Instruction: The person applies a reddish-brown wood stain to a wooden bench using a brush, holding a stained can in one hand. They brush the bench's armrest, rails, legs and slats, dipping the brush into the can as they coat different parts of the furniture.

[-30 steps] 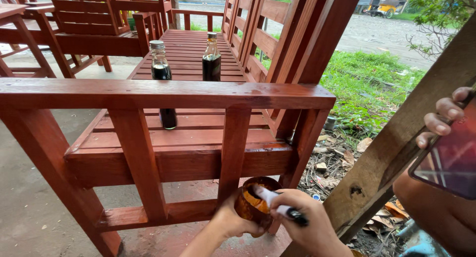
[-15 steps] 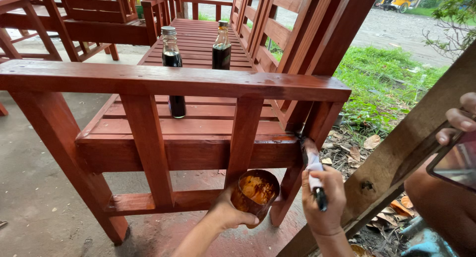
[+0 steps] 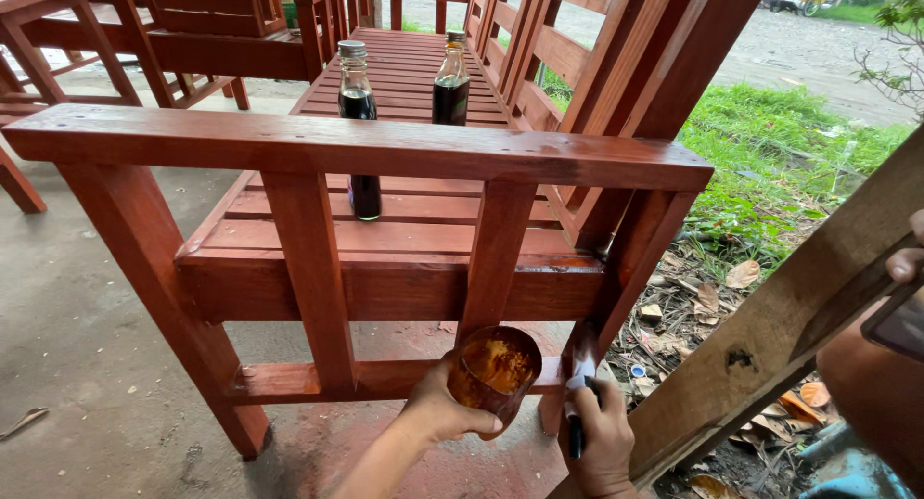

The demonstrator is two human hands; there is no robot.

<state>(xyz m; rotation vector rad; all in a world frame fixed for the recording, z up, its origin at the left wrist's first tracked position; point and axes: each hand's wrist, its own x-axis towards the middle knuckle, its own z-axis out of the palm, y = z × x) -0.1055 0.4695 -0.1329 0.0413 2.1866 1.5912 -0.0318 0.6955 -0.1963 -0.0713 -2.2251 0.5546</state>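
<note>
Head view: left hand [image 3: 445,414] wraps around a small round stain-smeared cup of brown wood stain [image 3: 495,372], fingers closed on its side wall, held low in front of the red-brown slatted wooden bench [image 3: 366,148]. Right hand [image 3: 604,439] is closed on the dark handle of a narrow paintbrush [image 3: 579,388], bristles up against the bench's rear leg [image 3: 616,278]. The cup looks light but open-topped and slick with stain, so probably best gripped round the wall and kept level; the brush looks light and stiff, taken by the handle, wet at the tip. The bench looks heavy and rigid, its finish glossy in places, likely wet.

Counts: one cup, one brush, two hands. Two glass bottles of dark liquid stand on the seat slats, near bottle [image 3: 358,124] capped, far bottle [image 3: 450,85] beside it. One bare timber plank [image 3: 808,307] leans at right, where another person's fingers [image 3: 905,263] hold a phone.
</note>
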